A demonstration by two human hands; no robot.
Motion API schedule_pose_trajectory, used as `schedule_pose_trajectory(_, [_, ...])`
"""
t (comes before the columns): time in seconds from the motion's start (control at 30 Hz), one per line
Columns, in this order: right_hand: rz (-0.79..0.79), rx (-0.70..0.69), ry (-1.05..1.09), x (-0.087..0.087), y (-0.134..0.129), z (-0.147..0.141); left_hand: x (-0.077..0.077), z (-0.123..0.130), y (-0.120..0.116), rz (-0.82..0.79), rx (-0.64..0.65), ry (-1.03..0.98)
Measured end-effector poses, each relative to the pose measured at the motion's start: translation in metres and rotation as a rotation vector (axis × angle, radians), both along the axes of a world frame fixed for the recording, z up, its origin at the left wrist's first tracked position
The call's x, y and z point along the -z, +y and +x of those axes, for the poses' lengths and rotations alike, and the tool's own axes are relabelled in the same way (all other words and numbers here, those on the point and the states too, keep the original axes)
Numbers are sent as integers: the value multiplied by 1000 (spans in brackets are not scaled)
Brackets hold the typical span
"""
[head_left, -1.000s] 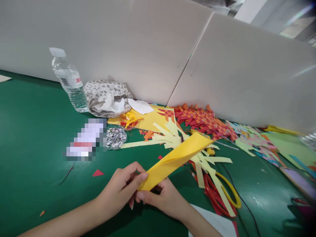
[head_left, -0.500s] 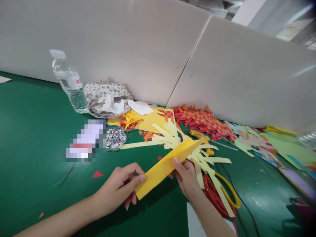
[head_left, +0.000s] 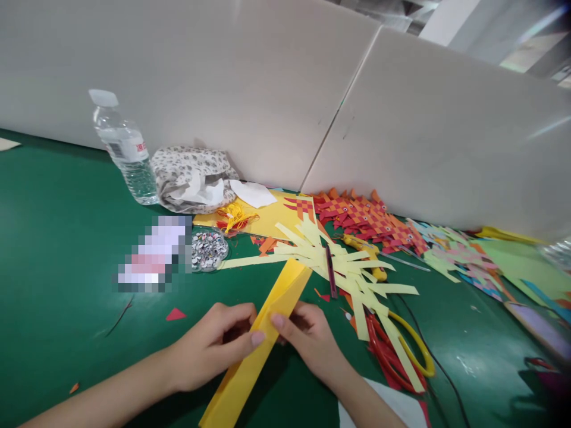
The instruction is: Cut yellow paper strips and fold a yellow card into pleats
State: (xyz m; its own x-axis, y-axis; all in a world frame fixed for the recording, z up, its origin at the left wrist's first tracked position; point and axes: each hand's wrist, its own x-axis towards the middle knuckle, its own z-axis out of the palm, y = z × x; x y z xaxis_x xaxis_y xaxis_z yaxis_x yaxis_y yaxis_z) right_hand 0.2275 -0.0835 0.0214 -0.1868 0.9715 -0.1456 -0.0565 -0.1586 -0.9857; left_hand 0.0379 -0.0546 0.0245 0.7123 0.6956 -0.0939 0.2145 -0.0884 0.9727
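Both hands on the yellow paper (head_left: 259, 368), a long folded strip held aslant over the near middle of the green tabletop (head_left: 66, 238); upper end toward the pale strips (head_left: 312, 255), lower end cut off by the bottom edge of view. Left hand (head_left: 214, 345) mostly closed, thumb on the paper's face, fingers curled and partly hidden behind. Right hand (head_left: 314, 339) likewise closed on the opposite edge, thumb flat on the face, close to the left thumb. A fold layer stands a little open at the upper end. Pale strips lie in a loose tangle beyond, a dark slim object (head_left: 331, 273) upright in view among them. Red handles (head_left: 386, 351) and a yellow loop (head_left: 426, 356) lie right of the right hand, partly under strips. Farther back: checkered red-orange pieces (head_left: 357, 217) heaped by the partition (head_left: 223, 89), craft eyes (head_left: 209, 249) in a clear holder, patterned bag (head_left: 191, 157), water bottle (head_left: 134, 166) beside it. Small red scrap (head_left: 176, 313) beyond the left forearm.
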Motion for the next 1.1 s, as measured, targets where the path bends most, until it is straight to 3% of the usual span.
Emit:
schedule_pose_trajectory(0.13, [-18,-51,-38,4,-4,-8,-2,3,-2,30,18,64])
schedule_pose_trajectory(0.43, [-20,101,-26,6,-1,-5,2,2,0,124,5,134])
schedule_pose_trajectory(0.77, [-41,37,-90,9,-2,-10,3,4,-2,86,7,124])
schedule_pose_trajectory(1.1, [-53,38,-121,9,-2,-11,4,2,-4,206,50,262])
